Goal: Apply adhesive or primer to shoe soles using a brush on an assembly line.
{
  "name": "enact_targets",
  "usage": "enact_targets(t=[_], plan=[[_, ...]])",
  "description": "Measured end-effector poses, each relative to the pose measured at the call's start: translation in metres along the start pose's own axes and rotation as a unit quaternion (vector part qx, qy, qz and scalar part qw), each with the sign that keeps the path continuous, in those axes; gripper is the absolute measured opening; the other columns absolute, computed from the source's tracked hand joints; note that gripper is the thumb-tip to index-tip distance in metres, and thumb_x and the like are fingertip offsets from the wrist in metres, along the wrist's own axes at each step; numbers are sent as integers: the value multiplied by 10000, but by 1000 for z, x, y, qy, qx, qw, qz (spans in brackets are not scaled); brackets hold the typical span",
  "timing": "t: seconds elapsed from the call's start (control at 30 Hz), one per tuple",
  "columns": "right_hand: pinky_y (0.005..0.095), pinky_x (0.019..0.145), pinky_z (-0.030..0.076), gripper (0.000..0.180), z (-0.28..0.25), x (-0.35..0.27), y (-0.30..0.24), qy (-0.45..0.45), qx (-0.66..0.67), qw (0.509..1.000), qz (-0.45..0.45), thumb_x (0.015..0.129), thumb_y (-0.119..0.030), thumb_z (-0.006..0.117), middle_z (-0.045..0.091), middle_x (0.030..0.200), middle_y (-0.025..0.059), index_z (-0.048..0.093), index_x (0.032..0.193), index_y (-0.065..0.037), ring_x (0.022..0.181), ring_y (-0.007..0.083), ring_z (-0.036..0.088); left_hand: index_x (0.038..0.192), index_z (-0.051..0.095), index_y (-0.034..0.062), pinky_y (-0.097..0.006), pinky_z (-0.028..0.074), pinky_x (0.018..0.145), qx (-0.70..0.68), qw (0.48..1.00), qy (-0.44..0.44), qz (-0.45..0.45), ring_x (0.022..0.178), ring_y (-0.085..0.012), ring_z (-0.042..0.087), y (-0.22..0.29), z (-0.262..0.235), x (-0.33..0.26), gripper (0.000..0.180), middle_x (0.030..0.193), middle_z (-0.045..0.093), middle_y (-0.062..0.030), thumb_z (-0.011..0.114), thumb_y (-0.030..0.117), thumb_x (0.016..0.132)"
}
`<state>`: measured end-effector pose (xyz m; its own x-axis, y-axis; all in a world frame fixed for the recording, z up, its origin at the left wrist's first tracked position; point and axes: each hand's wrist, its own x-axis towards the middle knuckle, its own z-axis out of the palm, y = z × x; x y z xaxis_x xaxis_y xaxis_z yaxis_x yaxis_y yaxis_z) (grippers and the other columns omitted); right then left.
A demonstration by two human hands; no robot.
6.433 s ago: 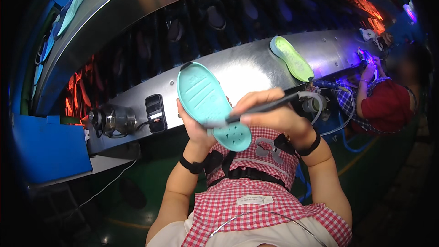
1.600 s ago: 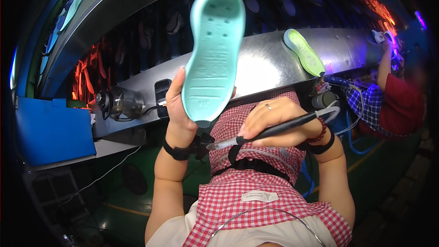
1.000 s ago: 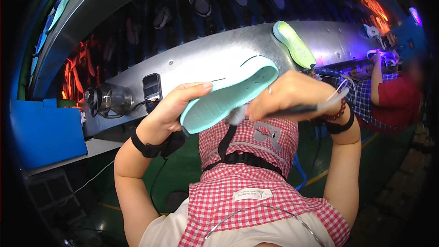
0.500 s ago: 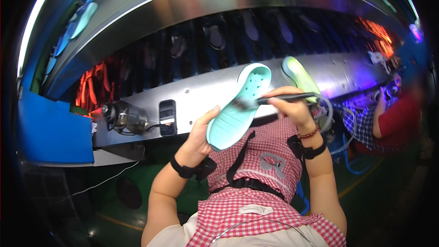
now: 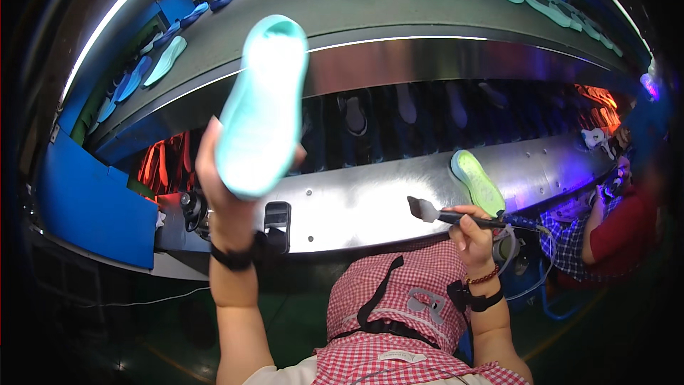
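Observation:
A mint-green shoe sole (image 5: 263, 107) is raised at the left, tilted over the machine's front edge and slightly blurred. My left hand (image 5: 210, 178) is closed around its heel end, with the thumb and fingers on opposite sides. Lower at the right, my right hand (image 5: 472, 239) grips a black-handled brush (image 5: 450, 218). Its dark flat bristles point left above the metal ledge, apart from the sole. A thin clear tube runs from the handle's rear end. Just behind the right hand, a yellow-green sole (image 5: 477, 182) lies on the ledge.
A steel ledge (image 5: 356, 207) crosses in front of me, bearing a black rectangular object (image 5: 278, 232) and a dark jar (image 5: 194, 210). Beyond it, a conveyor belt (image 5: 399, 14) carries several soles. Orange-glowing openings flank the lower level. A co-worker in a red sleeve (image 5: 627, 221) sits at right.
The brush has come off the mint sole and sits lower right. My left hand has carried the sole up and leftward toward the conveyor. The view has shifted, showing more belt.

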<state>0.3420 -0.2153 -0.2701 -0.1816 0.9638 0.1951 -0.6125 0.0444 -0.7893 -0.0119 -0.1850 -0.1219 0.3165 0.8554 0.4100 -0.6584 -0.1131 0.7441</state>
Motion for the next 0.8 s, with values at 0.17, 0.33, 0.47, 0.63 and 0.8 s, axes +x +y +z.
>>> enact_targets(t=[0.17,0.33,0.47,0.63,0.8], plan=[[171,416,343,187,2,10,16,-1,38,997,63,854,-63,517,613,959,227,557,995,53,431,64,413,1313,255,-24,-612,254,983,-116,941,271,164,1228,-384,322,102,-91,90,611,1329,321,-227,310,407,882],[167,428,352,187,-24,7,16,51,81,993,73,850,-52,520,622,932,207,560,984,72,454,70,428,1375,-32,-22,-462,192,1044,22,851,515,98,1305,-274,232,129,-92,135,887,1441,100,-186,486,426,812],[178,431,345,181,-56,12,21,80,37,992,96,852,-72,525,626,921,187,567,983,46,453,73,422,1352,239,-20,-389,270,1015,377,859,344,-34,1257,-229,317,107,-52,197,807,1389,282,-157,602,387,757],[181,484,379,186,-55,26,27,45,71,992,98,852,-47,517,622,901,153,570,1005,46,511,80,455,1218,472,-12,-346,362,958,840,507,167,-92,1123,-313,485,66,-25,297,618,1176,527,-215,607,351,737],[190,500,386,164,-71,23,29,124,111,981,100,859,-30,513,588,772,82,582,986,46,528,92,467,1317,372,81,-420,304,1009,930,328,95,-135,1262,-326,326,17,-36,364,762,1354,345,-204,651,392,680]])
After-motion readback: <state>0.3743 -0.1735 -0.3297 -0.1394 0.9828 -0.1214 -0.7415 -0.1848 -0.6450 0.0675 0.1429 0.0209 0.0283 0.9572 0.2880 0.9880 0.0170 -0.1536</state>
